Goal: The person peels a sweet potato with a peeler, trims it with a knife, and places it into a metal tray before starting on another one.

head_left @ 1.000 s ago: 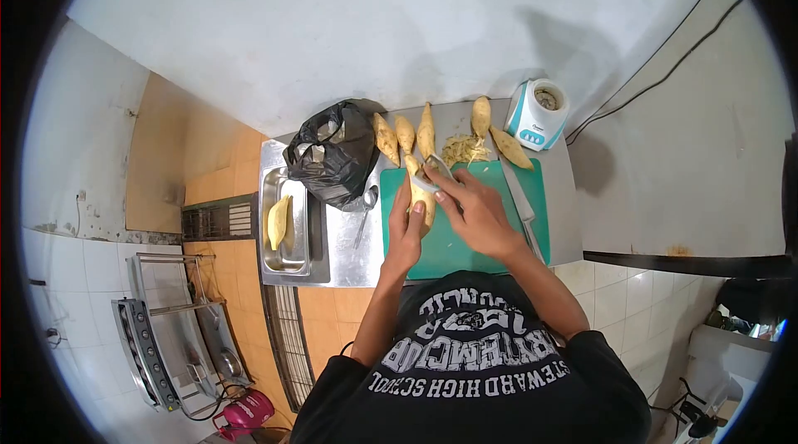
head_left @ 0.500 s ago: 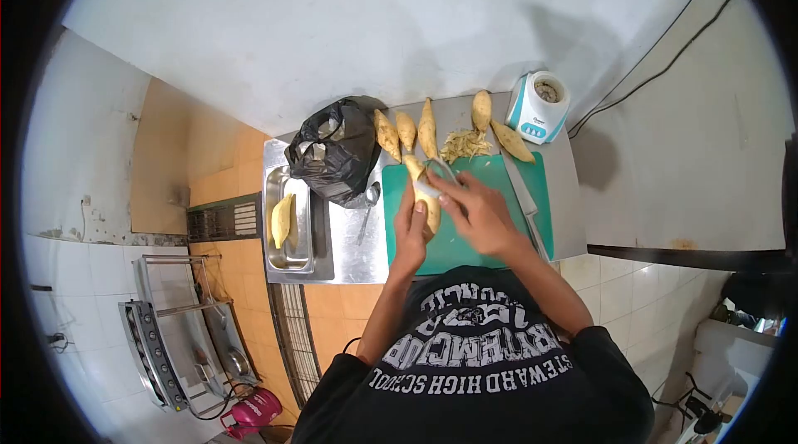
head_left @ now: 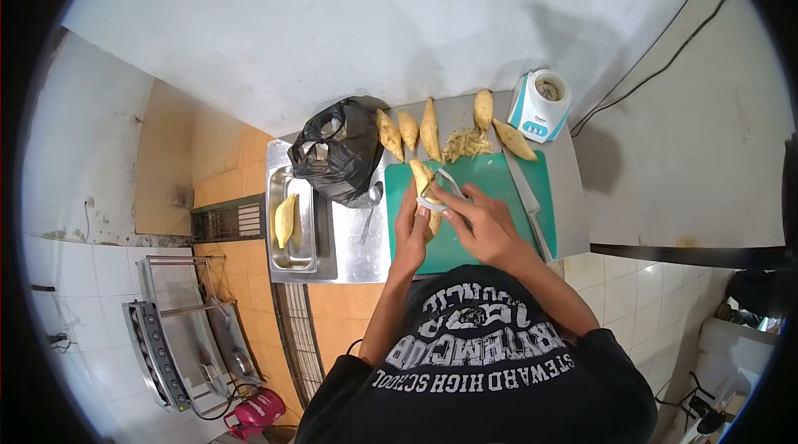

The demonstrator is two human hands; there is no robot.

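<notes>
Two hands are working above the green cutting board (head_left: 480, 175) on the counter (head_left: 570, 219). The left hand (head_left: 408, 232) is gripping a sweet potato (head_left: 421, 173), whose exposed end is pointing toward 11 o'clock. The right hand (head_left: 492, 225) is gripping a peeler (head_left: 433, 205) and bringing it against or close over the root; exact blade contact is not showing. Peelings (head_left: 467, 143) are lying between 1 and 2 o'clock from the root, and a knife (head_left: 520, 184) is resting at 3 o'clock. Good technique is probably calling for light, even pressure, with the left fingertips sitting clear of the blade path and the root turning between strokes.
</notes>
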